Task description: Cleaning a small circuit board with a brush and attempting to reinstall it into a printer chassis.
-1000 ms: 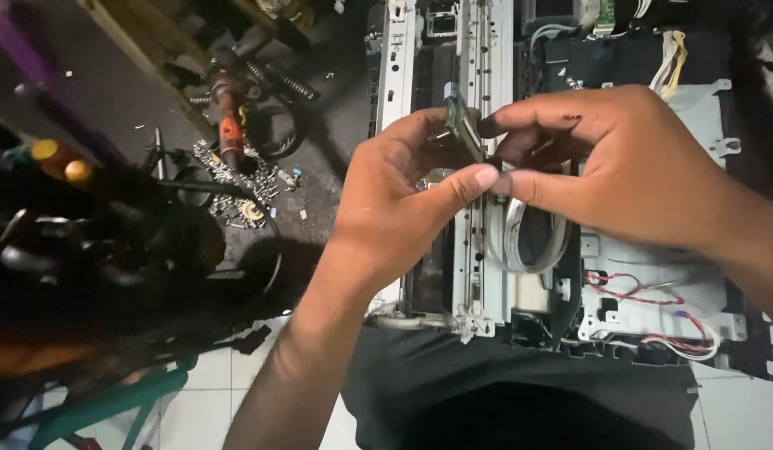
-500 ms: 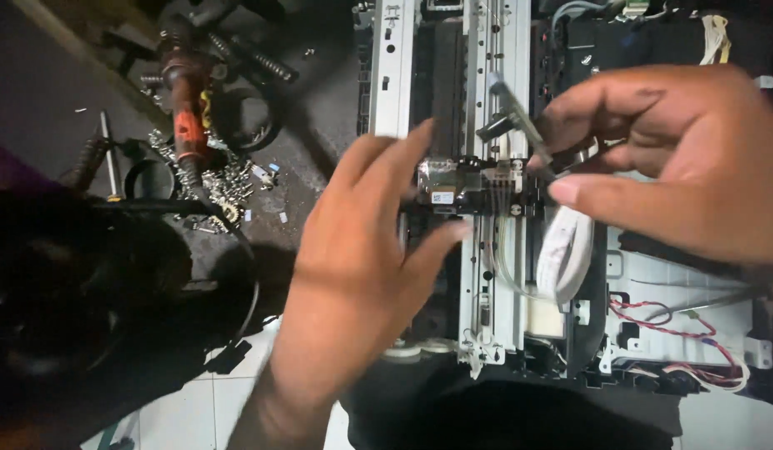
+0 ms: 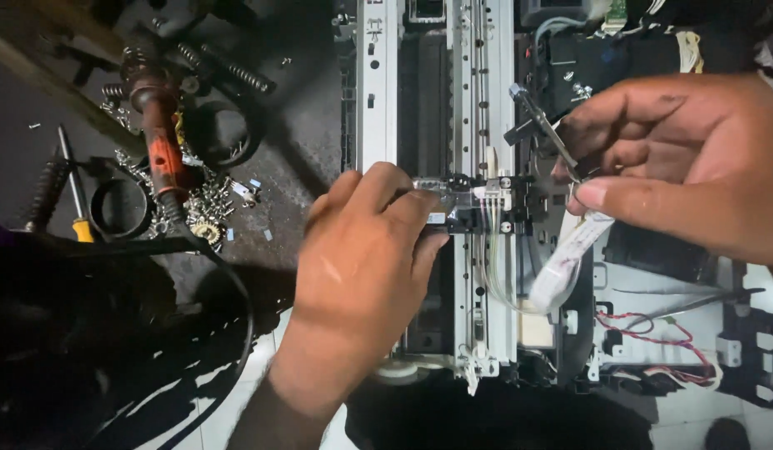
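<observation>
Both hands on opened printer (image 3: 378, 100).
Left hand (image 3: 361, 275) pinches clear carriage (image 3: 466, 200), steadying it on rail; right hand (image 3: 687, 167) grips thin tool (image 3: 541, 125), tip angled toward carriage.

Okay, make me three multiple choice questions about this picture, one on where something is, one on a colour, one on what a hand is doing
1. Where is the screwdriver?
A. far left, by the loose screws
B. on the white ribbon cable
C. in the left hand

2. What colour is its handle?
A. blue
B. yellow
C. white

3. What does the right hand do?
A. rests flat and empty
B. pinches a thin metal tool
C. grips the screwdriver

Key: 1 A, it lies left of the screw pile. 2 B, the grip is yellow. 3 B, the thin metal tool sits between its fingertips.
</observation>
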